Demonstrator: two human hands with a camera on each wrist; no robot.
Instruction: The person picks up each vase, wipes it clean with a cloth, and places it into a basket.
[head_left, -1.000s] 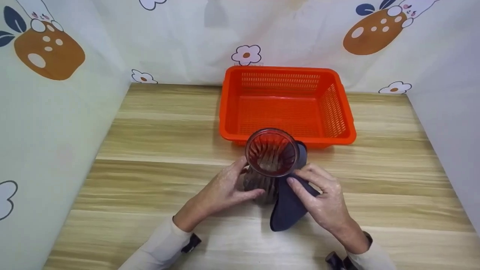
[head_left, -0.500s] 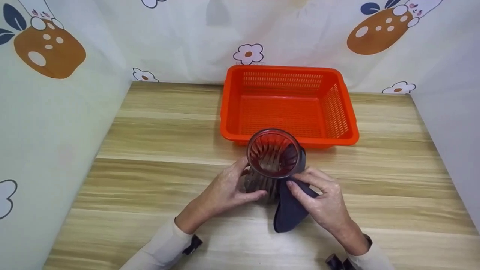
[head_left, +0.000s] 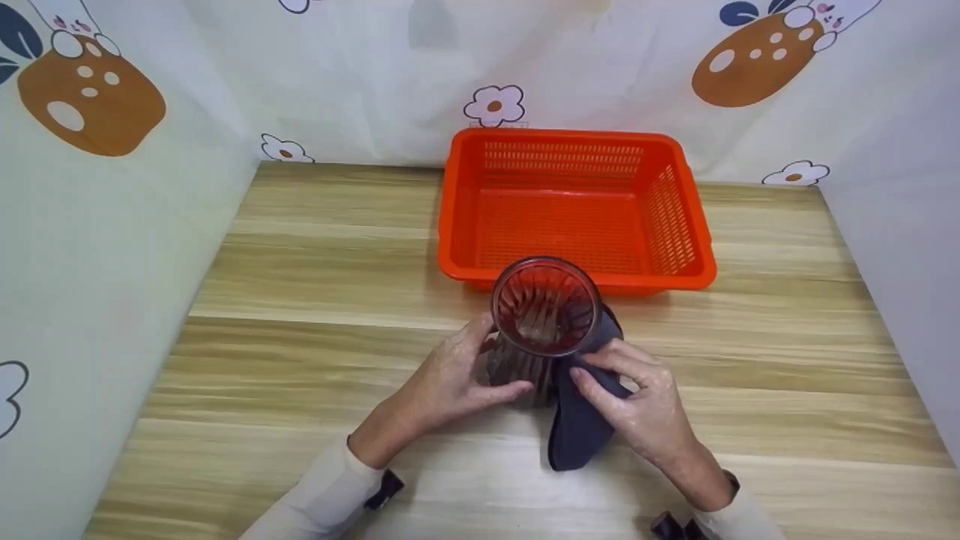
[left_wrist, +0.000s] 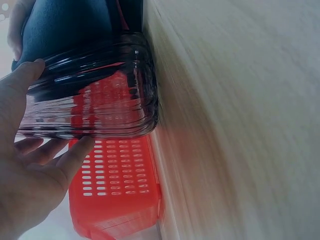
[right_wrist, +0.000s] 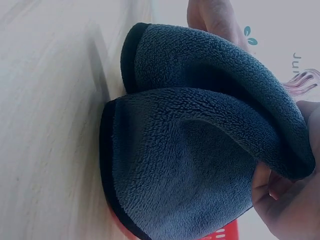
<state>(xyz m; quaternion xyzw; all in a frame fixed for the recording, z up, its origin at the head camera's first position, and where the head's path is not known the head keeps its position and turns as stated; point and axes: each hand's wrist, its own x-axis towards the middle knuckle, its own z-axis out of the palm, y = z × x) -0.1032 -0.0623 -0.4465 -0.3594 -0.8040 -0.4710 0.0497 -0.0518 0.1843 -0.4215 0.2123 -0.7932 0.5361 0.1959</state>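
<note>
A clear ribbed glass vase (head_left: 525, 367) with a wide round mouth stands upright on the table in front of the basket. My left hand (head_left: 450, 379) grips its left side, thumb in front and fingers behind; the left wrist view shows the vase (left_wrist: 100, 100) and its thick base close up. On the vase's right side, my right hand (head_left: 645, 401) pinches a dark grey cloth (head_left: 581, 427) against the glass near the rim. In the right wrist view the plush cloth (right_wrist: 190, 140) hangs in folds with a black edge and hides most of the vase.
An orange-red plastic basket (head_left: 577, 281) with slotted walls stands behind the vase, against the printed backdrop (head_left: 360, 82). The wood-grain table (head_left: 300, 285) spreads out on both sides. Pale walls close it in at left and right.
The cloth has shifted slightly along the vase's right side, and its far end sits lower than before. My right hand moves a little with it; the left hand and vase stay nearly in place.
</note>
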